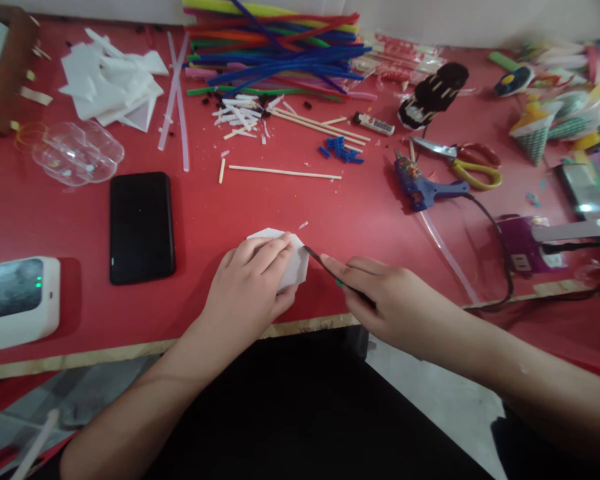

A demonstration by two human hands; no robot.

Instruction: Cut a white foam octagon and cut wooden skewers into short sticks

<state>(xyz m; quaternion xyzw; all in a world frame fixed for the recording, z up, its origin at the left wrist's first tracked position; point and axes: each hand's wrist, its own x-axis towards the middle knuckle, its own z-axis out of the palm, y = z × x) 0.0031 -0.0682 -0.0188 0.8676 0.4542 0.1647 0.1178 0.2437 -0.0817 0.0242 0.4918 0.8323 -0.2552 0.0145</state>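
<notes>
My left hand (253,287) lies on a small white foam piece (299,261) near the front edge of the red table (380,213), fingers pressed flat on it. My right hand (380,303) grips a thin dark blade (316,256) whose tip touches the right edge of the white piece.
A black phone (141,227) lies left of my hands, a white device (19,301) further left. A blue glue gun (423,185) with its cord, scissors (463,163), wooden sticks (285,173), glue sticks, pipe cleaners (280,53), white foam scraps (113,80) and a clear tray (77,153) lie behind.
</notes>
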